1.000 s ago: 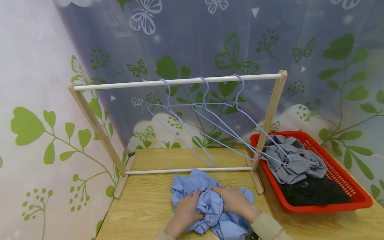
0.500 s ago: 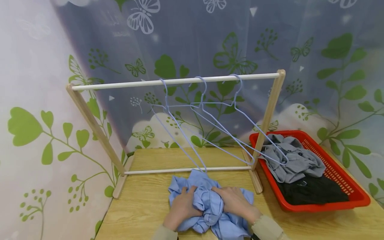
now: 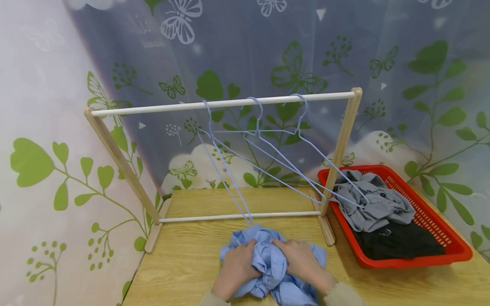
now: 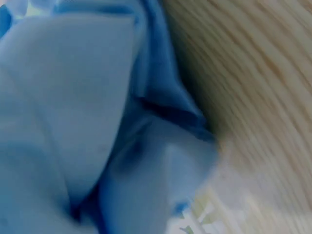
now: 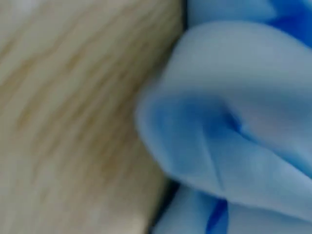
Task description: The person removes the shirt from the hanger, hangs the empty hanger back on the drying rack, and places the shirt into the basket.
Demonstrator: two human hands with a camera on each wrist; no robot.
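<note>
A crumpled light blue cloth garment lies bunched on the wooden table, in front of the rack. My left hand grips its left side, with the fingertips sunk in the folds. On its right side my right hand holds the fabric, thumb near the knotted middle. The garment's exact kind cannot be told from its folds. In the left wrist view the blue fabric fills the left part; in the right wrist view blurred fabric fills the right. Neither wrist view plainly shows fingers.
Behind the garment stands a wooden rack with a white top rail and a lower bar. Three lavender hangers hang from the rail. At right, a red basket contains a grey garment and a black one.
Both hands keep hold of the blue garment and have shifted slightly right with it, drawing its back edge in. The leftmost hanger has swung round, its lower end moving left.
</note>
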